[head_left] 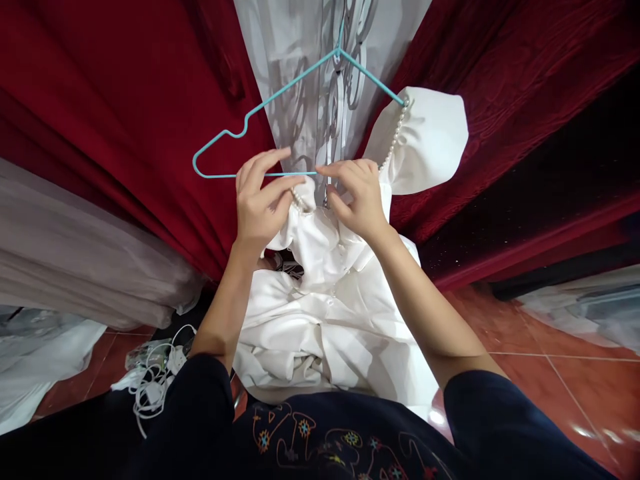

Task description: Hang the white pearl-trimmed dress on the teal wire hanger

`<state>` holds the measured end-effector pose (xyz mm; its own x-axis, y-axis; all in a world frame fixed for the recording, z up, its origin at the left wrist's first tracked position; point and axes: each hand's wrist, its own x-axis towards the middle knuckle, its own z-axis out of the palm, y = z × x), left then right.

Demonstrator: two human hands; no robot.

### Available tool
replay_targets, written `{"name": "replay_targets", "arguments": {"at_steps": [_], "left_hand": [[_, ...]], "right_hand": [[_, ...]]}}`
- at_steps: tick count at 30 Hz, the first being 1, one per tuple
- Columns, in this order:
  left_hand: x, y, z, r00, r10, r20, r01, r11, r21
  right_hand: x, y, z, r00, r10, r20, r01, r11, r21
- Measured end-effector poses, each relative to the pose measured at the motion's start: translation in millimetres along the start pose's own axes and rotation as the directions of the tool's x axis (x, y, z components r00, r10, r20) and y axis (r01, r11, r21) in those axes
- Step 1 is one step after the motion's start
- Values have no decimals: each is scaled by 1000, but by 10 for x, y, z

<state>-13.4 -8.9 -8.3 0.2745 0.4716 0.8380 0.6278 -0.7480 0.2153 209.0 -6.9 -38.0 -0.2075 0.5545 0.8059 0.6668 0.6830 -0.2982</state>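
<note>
Because only one pearl strap [395, 137] is hooked over the hanger's [220, 176] right shoulder, the dress [330, 313] hangs lopsided. Its puffed sleeve [430, 140] is held high on that side, while the rest of the white cloth sags in folds down to the person's lap. The hanger hangs by its hook in front of a patterned white drape [295, 47], so it carries part of the weight and both hands can work up at its bottom bar.

The left hand [260, 207] is partly closed. Its thumb and curled lower fingers grip the loose strap [299, 199], a short run of pearls showing just under the knuckles. The index finger lies straighter along the bar, touching it. The right hand [360, 197] is drawn into a pinch, with thumb and first fingers meeting at the bar where the wire disappears behind them. They seem to nip the wire, though bunched cloth sits right beneath and may be caught too. The hands are close together, nearly touching, with the bodice gathered between and below them.

Red curtains [125, 100] flank the drape on both sides. Grey cloth [75, 253] is piled at the left, a tangle of white cables [155, 383] lies near the left elbow, and red floor tiles [550, 373] show at the right.
</note>
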Motion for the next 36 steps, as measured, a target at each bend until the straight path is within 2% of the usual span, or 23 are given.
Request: {"name": "replay_targets", "arguments": {"at_steps": [4,6,9,12,14,18,20,22,23,25,26,27,28,30,33,36], "left_hand": [[95,7,133,996,-39,83,37,999,31],[74,-7,189,995,-20,97,18,1000,24],[32,-3,254,997,-15,77,13,1000,27],[31,15,268,997,-28,72,24,998,62],[49,21,251,995,-40,88,33,996,83],[88,12,201,990,-57,129,48,996,71],[101,7,183,990,-62,127,56,997,50],[109,7,171,989,-76,131,72,997,33],[110,9,169,987,-83,135,80,996,29],[109,18,178,986,-93,141,91,996,20],[107,25,190,985,-96,143,95,995,10],[105,32,207,985,-98,145,100,995,-6],[104,41,226,984,-99,146,105,994,-29],[105,58,268,983,-104,151,118,989,-86],[115,64,303,982,-110,153,134,979,-156],[108,34,289,984,-97,149,122,979,-164]], "right_hand": [[-50,71,-73,996,-82,-42,82,997,-6],[-26,186,-171,984,-28,-177,22,999,-36],[115,435,-400,920,99,-379,-128,990,-52],[320,672,-685,924,117,-364,-133,991,-17],[413,803,-875,908,128,-399,-147,989,-19],[333,1101,-1176,800,157,-579,-239,969,-68],[167,1260,-1266,746,181,-641,-298,951,-78],[-36,1342,-1322,712,215,-668,-327,944,-45],[-137,1330,-1340,725,247,-642,-334,943,-14],[-310,1183,-1355,790,313,-527,-350,936,31],[-371,1059,-1350,859,370,-354,-379,924,47],[-409,914,-1334,888,376,-265,-372,926,68],[-422,764,-1303,897,340,-281,-328,940,91],[-377,497,-1194,946,278,-169,-260,958,119],[-201,292,-928,978,201,-48,-191,966,173],[-57,313,-620,969,242,49,-247,945,213]]}}
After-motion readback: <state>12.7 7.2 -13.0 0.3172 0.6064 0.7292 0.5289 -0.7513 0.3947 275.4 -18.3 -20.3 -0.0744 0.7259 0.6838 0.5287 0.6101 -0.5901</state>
